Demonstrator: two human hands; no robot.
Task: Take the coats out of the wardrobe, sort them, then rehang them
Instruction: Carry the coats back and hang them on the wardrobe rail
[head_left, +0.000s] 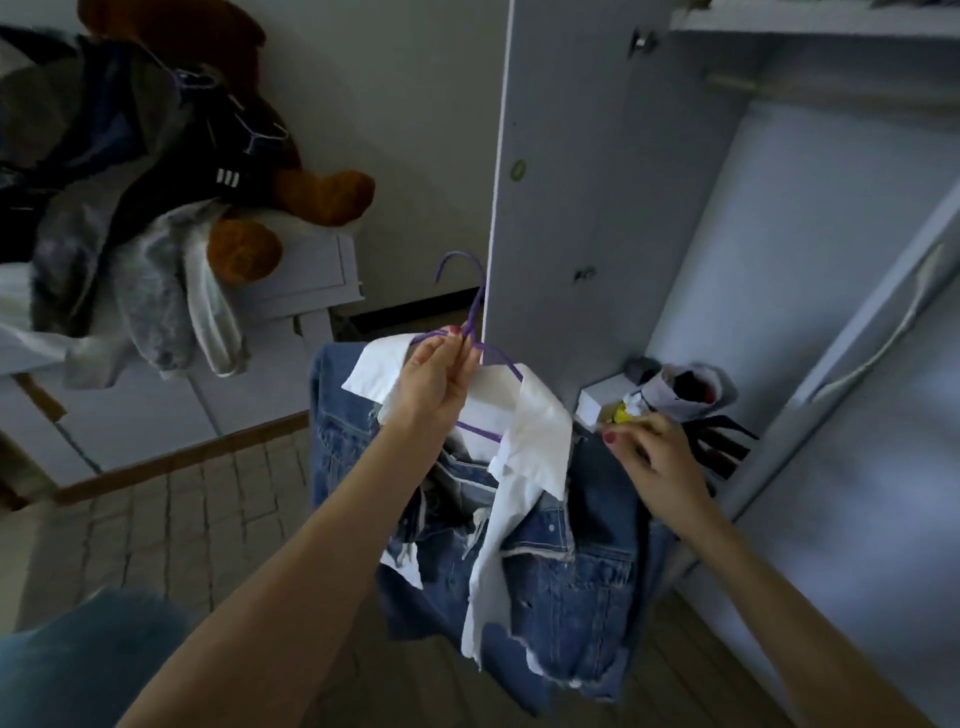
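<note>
Crowding the cabinet top at far left: a heap of dark coats (104, 171) and a brown teddy bear (291, 171); open wardrobe (779, 234) right. Held up between: denim jacket (561, 571), white-collared, frayed, on purple hanger (470, 312), pinched by left hand (434, 384); right hand (654, 457) gripping its shoulder.

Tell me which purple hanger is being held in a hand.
The purple hanger carrying the denim jacket, pinched at its neck by the left hand. The other purple hangers lie in the clothes pile at upper left, untouched.
</note>
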